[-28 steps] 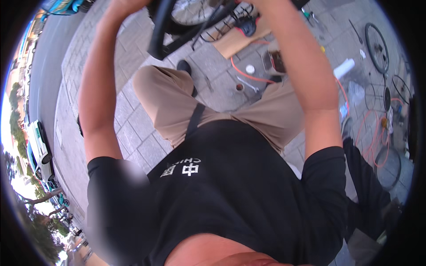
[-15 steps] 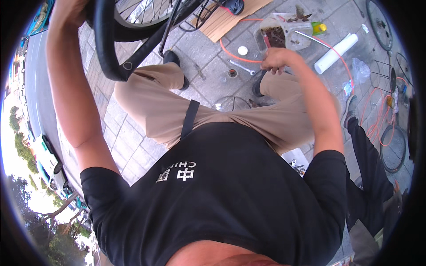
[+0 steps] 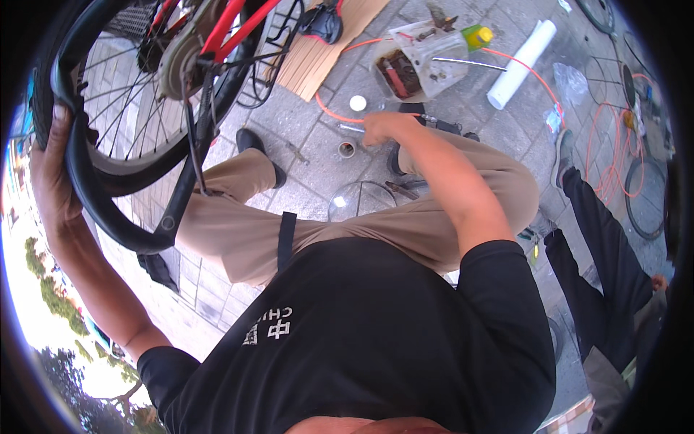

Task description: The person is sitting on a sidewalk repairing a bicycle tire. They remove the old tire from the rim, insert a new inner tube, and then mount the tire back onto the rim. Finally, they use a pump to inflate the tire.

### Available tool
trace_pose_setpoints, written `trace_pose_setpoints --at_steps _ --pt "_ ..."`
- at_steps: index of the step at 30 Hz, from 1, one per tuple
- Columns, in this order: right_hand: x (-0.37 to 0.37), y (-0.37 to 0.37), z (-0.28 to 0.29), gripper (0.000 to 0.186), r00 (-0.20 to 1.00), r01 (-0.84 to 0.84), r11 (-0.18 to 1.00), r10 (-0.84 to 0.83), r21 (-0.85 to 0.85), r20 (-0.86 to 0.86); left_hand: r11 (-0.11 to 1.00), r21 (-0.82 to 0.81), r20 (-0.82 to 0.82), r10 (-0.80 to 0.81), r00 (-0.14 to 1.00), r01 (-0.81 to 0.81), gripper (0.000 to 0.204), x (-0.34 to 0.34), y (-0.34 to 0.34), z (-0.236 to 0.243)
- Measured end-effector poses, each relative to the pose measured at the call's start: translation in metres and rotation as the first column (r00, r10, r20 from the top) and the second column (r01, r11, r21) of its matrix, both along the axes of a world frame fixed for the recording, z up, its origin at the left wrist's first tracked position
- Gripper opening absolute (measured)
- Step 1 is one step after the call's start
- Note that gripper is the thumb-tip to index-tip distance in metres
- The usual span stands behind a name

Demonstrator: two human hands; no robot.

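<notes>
A bicycle wheel (image 3: 137, 101) with a red frame (image 3: 228, 29) stands at the upper left. A black inner tube (image 3: 119, 230) hangs in a loop off the wheel's near side. My left hand (image 3: 56, 170) is closed round the black rubber at the wheel's left edge, thumb uppermost; its fingers are partly hidden. Down by the paving, my right hand (image 3: 384, 129) has its fingers closed over one end of a silver wrench (image 3: 350, 128). The wrench's other end sticks out to the left of the hand. Just below it sits a small round tin (image 3: 347, 149).
Beyond my right hand are a cut plastic container (image 3: 434, 69) of parts, a yellow-capped bottle (image 3: 478, 35) and a white roll (image 3: 522, 65). An orange hose (image 3: 329, 112) crosses the paving. Cardboard (image 3: 318, 61) lies at the back. Another person's dark-trousered legs (image 3: 596, 239) are at right.
My right hand has moved left from beside the container and down onto the wrench. The view has shifted, so more of the wheel and my left hand now shows.
</notes>
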State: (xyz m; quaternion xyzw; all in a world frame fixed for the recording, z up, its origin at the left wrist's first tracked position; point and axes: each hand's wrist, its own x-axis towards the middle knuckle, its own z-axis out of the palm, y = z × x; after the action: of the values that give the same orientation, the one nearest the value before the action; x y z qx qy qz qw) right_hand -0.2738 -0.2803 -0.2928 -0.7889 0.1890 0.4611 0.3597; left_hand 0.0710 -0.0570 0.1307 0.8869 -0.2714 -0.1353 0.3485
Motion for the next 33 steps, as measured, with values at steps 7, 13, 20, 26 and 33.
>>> trace_pose_setpoints --at_steps 7,13,20,26,33 --pt "-0.032 -0.125 0.171 0.046 0.952 0.292 0.956 -0.288 -0.029 0.105 0.999 0.025 0.045 -0.041 0.998 0.040 0.066 0.005 0.002 -0.006" --pt "-0.129 -0.238 0.139 0.037 0.400 0.868 0.480 -0.523 -0.127 0.753 0.997 -0.035 -0.036 -0.068 0.997 0.067 0.063 0.009 -0.001 -0.007" --pt "-0.126 -0.223 0.162 0.058 -0.115 0.876 0.264 -0.698 0.404 0.706 0.995 -0.097 -0.018 -0.004 1.000 0.003 0.060 0.012 0.008 -0.011" --pt "-0.104 -0.218 0.217 0.052 -0.327 0.766 0.341 -0.522 0.544 0.788 0.994 -0.109 -0.042 -0.026 0.999 0.021 0.057 0.016 0.019 -0.006" --pt "-0.118 -0.176 0.255 0.043 -0.439 0.710 0.436 -0.342 0.554 0.831 0.965 -0.023 0.192 -0.251 0.949 0.260 0.057 0.056 0.044 -0.006"
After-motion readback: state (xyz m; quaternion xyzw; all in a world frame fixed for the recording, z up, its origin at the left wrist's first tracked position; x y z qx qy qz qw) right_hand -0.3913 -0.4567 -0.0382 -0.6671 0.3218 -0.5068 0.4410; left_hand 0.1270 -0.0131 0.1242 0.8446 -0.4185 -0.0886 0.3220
